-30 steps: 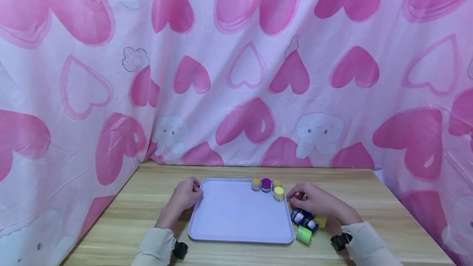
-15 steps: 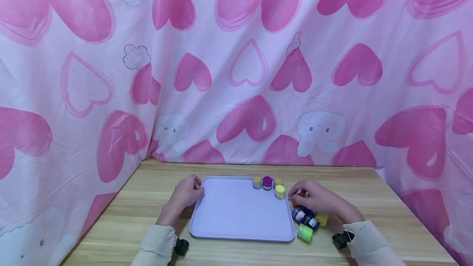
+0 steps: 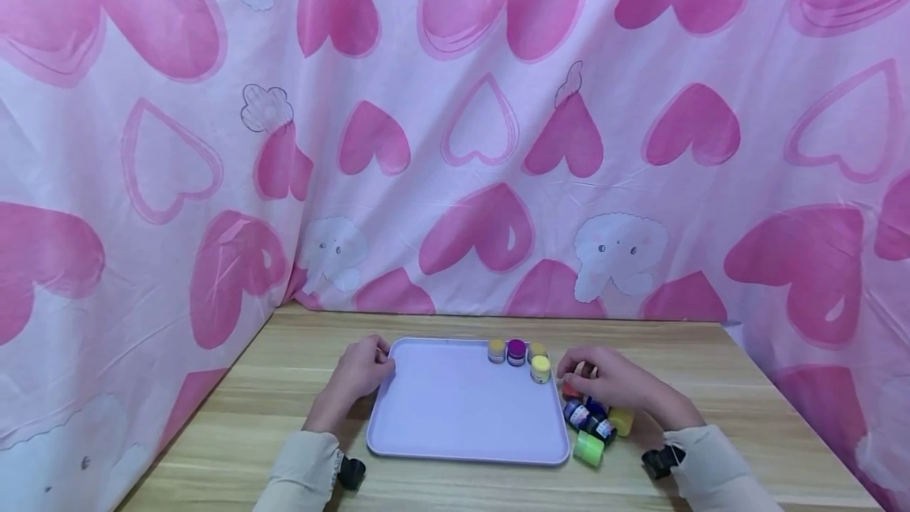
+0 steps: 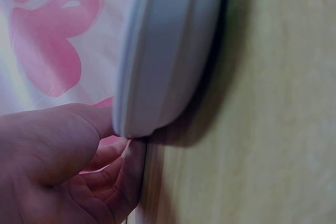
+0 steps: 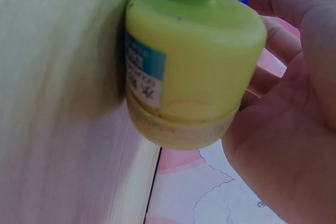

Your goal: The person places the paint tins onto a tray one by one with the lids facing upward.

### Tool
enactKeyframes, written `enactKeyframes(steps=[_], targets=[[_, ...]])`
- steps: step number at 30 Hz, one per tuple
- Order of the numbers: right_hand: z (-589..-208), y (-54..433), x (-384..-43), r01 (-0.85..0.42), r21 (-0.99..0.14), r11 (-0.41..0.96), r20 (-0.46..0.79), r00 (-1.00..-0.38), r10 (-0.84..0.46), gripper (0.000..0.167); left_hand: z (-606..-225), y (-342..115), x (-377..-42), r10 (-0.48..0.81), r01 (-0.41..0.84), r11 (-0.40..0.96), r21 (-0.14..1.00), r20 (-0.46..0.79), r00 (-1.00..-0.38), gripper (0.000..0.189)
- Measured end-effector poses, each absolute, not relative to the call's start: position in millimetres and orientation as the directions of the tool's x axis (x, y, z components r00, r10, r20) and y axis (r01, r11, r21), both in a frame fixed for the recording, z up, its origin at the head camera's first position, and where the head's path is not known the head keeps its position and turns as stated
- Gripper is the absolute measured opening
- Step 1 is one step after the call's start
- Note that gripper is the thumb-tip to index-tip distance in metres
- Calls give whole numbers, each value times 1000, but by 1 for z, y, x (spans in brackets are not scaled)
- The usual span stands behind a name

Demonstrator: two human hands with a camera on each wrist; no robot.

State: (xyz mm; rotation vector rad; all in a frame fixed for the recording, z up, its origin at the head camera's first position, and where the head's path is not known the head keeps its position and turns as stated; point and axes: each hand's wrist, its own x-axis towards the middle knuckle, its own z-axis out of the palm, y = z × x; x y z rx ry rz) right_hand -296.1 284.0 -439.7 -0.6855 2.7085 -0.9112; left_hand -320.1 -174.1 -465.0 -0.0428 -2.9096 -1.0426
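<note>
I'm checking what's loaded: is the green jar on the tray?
No, the green jar is on the table, outside the tray near its right edge.

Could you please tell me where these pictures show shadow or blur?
Head view: fairly even light, jar labels too small to read; left wrist view: a dark shadow along the tray, and blurred grain on the table; right wrist view: shade beside the yellow jar, the table there out of focus.

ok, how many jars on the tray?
4, far right corner: tan jar, purple jar, second tan jar in a row; yellow jar in front, partly hiding the second tan jar.
</note>
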Motion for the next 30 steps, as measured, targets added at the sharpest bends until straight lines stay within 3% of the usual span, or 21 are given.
enactKeyframes(steps=[30], targets=[[-433,279,-292,-410,-627,662,43,-867,-497,27,-465,-175,-321,11,46,769,638,58,-998,19]])
